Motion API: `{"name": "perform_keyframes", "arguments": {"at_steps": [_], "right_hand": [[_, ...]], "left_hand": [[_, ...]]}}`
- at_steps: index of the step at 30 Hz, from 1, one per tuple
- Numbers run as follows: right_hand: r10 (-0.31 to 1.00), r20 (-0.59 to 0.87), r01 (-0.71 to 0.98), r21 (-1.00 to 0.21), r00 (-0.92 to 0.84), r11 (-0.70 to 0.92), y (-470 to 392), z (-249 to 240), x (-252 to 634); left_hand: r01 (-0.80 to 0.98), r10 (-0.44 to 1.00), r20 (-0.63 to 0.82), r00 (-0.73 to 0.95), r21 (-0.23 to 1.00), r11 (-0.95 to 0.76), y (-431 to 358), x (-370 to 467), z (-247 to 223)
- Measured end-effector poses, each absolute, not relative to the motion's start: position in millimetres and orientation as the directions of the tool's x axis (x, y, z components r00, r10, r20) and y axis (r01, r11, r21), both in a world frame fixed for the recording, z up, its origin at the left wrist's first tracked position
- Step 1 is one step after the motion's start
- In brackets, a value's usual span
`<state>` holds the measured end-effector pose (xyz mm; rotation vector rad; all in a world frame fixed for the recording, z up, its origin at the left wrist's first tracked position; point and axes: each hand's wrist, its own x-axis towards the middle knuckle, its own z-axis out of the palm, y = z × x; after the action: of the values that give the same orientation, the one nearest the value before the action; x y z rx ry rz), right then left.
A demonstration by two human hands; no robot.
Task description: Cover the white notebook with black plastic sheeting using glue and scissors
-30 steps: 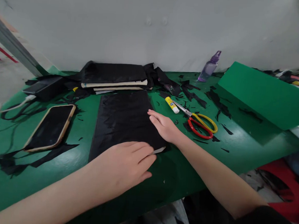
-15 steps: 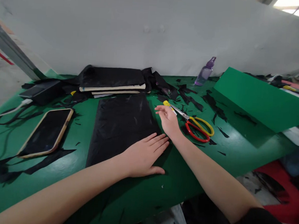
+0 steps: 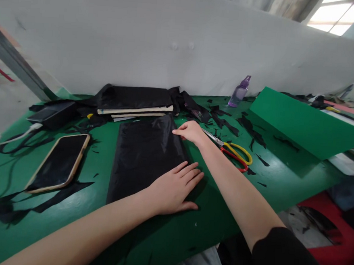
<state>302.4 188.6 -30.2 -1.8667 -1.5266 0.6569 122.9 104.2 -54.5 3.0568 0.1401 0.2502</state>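
Note:
A rectangular black fabric panel (image 3: 142, 154) lies flat on the green table. Across its lower right part rests my left hand (image 3: 177, 189), palm down with fingers stretched out and reaching past the right edge. At the panel's upper right edge, my right hand (image 3: 190, 132) has thumb and fingers pinched together on the fabric, which shows shiny creases there. Just right of that hand lie scissors (image 3: 236, 152) with one yellow and one red handle, their blades partly behind my right hand and forearm.
Behind the panel sits a stack wrapped in black fabric (image 3: 137, 99). A phone (image 3: 60, 160) lies at left, near a black box with a cable (image 3: 52, 113). Black scraps (image 3: 252, 129) litter the table. A purple bottle (image 3: 238, 94) and a tilted green board (image 3: 308, 121) stand at right.
My right hand has moved left from beside the panel to its upper right edge, and its fingers have closed there. The yellow glue stick is now hidden. My left hand stays flat.

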Motion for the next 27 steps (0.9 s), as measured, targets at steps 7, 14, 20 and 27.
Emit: {"name": "perform_keyframes", "arguments": {"at_steps": [7,14,20,27], "right_hand": [[0.943,-0.014,0.412,-0.897,0.334,-0.159,187,-54,303],[0.938,-0.053,0.355,-0.917,0.342,-0.181,183,-51,300],[0.958,-0.163,0.303,-0.924,0.236,-0.232,165,-25,304],[0.966,-0.199,0.415,-0.874,0.166,-0.252,130,-14,305]], "left_hand": [[0.084,0.099,0.178,0.979,0.091,-0.992,104,123,-55],[0.094,0.110,0.182,0.977,0.094,-0.991,103,124,-54],[0.088,0.105,0.190,0.976,0.094,-0.992,103,123,-54],[0.086,0.105,0.196,0.975,0.102,-0.991,103,123,-56]]}}
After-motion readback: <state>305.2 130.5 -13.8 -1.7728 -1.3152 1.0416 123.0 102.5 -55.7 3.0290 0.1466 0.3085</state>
